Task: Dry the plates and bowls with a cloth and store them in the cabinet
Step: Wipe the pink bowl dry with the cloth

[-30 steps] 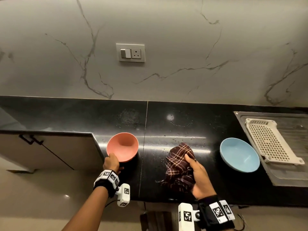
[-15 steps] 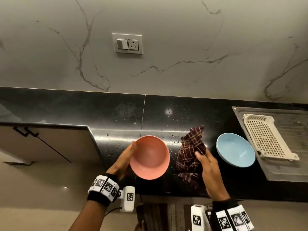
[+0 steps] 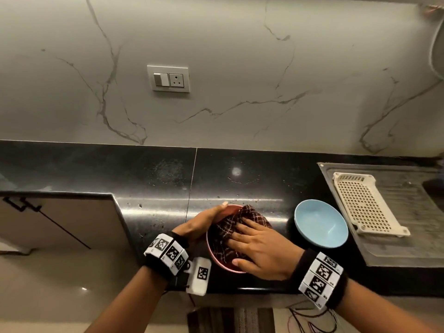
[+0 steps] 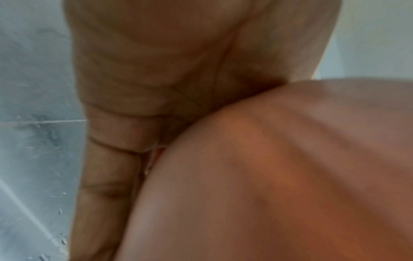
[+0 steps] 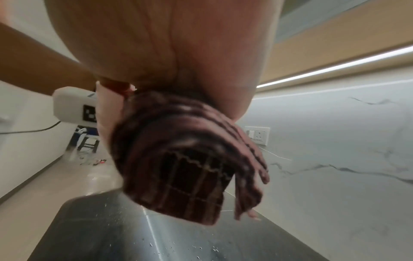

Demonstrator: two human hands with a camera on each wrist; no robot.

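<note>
My left hand grips a pink bowl over the front of the black countertop, thumb over the far rim, fingers hidden beneath. A dark maroon checked cloth fills the bowl. My right hand presses it down with straight, spread fingers, thumb by the near rim. The left wrist view is filled by the bowl's blurred underside against my fingers. In the right wrist view the cloth is bunched under my palm. A light blue bowl sits empty on the counter just right of my hands.
A cream perforated tray lies on the steel drainboard at the right. A beige cabinet door with black handles stands below the counter at the left. Water drops speckle the counter. A switch and socket plate is on the marble wall.
My left hand lifted the pink bowl from the counter's left and brought it right. My right hand picked up the cloth and now presses it inside the bowl.
</note>
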